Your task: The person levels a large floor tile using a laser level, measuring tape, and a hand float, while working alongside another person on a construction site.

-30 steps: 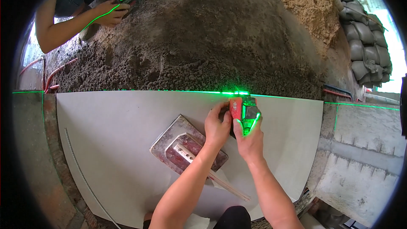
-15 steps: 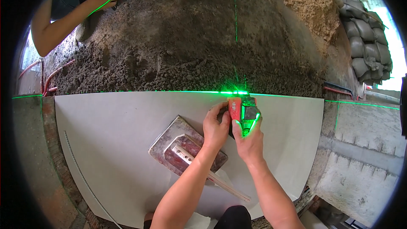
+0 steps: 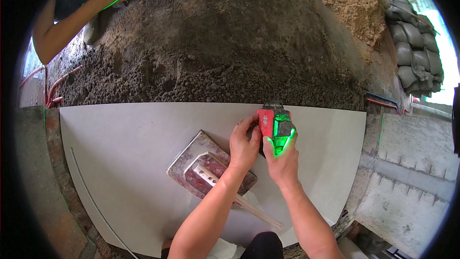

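My left hand (image 3: pixel 243 145) grips the red side of a red-and-black laser level (image 3: pixel 266 119), which glows green, at the far edge of a large pale tile (image 3: pixel 124 136). My right hand (image 3: pixel 282 163) is closed on the level's right side, with green light on its thumb and fingers. Left of the level, a square, stained tool with a dark red centre (image 3: pixel 184 168) lies on the tile, partly under my left forearm, with a long pale bar (image 3: pixel 258 214) across it. A thin ridged rod (image 3: pixel 86 187) rests along the tile's left side.
Beyond the tile is dark damp mortar (image 3: pixel 201 57). A co-worker's arm (image 3: pixel 67 26) reaches in at upper left. A sand heap (image 3: pixel 347 0) and stacked grey bags (image 3: pixel 414 62) stand at upper right. Pipes (image 3: pixel 57 86) emerge at left; a scored concrete ledge (image 3: pixel 412 144) borders the right.
The bright green lines along the tile's far edge and across the mortar have vanished. The co-worker's hand has moved up and left. My hands have barely moved.
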### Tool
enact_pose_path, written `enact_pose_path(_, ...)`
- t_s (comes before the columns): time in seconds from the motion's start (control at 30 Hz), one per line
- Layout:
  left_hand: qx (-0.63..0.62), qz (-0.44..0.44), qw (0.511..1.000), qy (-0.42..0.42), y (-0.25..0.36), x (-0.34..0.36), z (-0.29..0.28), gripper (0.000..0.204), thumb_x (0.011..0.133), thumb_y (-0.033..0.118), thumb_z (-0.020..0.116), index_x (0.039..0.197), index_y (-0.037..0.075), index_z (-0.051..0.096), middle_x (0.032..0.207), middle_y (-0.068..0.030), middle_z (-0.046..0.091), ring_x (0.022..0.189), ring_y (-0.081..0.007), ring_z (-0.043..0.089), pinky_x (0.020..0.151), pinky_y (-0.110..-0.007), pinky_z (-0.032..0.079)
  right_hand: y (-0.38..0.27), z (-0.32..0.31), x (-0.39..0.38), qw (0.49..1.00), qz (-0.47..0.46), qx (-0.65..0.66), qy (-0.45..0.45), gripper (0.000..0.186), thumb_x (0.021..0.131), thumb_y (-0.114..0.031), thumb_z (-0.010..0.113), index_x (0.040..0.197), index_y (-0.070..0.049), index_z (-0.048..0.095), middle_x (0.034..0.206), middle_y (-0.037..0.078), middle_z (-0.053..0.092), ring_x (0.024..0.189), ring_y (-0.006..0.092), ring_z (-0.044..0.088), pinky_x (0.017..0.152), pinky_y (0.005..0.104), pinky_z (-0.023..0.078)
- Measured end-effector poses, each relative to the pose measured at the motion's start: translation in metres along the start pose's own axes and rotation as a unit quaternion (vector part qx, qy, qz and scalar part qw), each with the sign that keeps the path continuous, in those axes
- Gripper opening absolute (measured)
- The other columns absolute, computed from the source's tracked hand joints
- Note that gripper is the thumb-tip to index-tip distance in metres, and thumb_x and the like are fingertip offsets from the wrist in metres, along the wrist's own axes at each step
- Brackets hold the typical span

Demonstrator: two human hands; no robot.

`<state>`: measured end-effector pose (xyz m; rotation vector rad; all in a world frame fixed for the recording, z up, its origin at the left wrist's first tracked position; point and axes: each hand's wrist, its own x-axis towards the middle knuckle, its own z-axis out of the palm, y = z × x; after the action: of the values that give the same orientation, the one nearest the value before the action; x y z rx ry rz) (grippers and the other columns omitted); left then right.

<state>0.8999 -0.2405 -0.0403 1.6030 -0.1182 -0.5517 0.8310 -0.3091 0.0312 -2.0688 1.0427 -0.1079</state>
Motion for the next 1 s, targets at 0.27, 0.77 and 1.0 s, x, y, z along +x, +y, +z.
enact_pose_path(0.27, 0.066, 0.046, 0.997, 0.005, 0.009, -0.005, 0.001, 0.029, 0.086, 0.006, 0.052, 0.114, 0.002, 0.059, 0.106, -0.0206, 0.060, 0.095, -0.0382, 0.057, 0.083, -0.039, 0.047, -0.001, 0.000, -0.002, 1.000, -0.002, -0.004, -0.011, 0.071, 0.084, -0.032, 0.063, 0.135, -0.003, 0.025, 0.099, 0.022, 0.064, 0.088, 0.0413, 0.064, 0.071, 0.0440, 0.053)
enact_pose_path(0.77, 0.087, 0.043, 0.995, 0.010, 0.006, -0.004, -0.007, 0.029, 0.086, 0.009, 0.052, 0.113, 0.004, 0.060, 0.102, -0.0204, 0.061, 0.094, -0.0382, 0.058, 0.080, -0.041, 0.047, -0.009, 0.004, -0.006, 0.999, 0.010, -0.046, 0.000, 0.062, 0.084, -0.036, 0.061, 0.127, -0.002, 0.032, 0.091, 0.024, 0.065, 0.082, 0.0423, 0.064, 0.067, 0.0453, 0.052)
enact_pose_path(1.0, 0.236, -0.046, 0.971, -0.003, 0.020, -0.008, -0.016, 0.032, 0.083, 0.010, 0.054, 0.113, 0.003, 0.060, 0.105, -0.0231, 0.061, 0.096, -0.0373, 0.059, 0.080, -0.044, 0.047, 0.023, -0.004, 0.000, 0.991, 0.089, -0.104, -0.009, 0.063, 0.083, -0.051, 0.058, 0.120, -0.002, 0.047, 0.084, 0.025, 0.065, 0.081, 0.0440, 0.063, 0.065, 0.0472, 0.051)
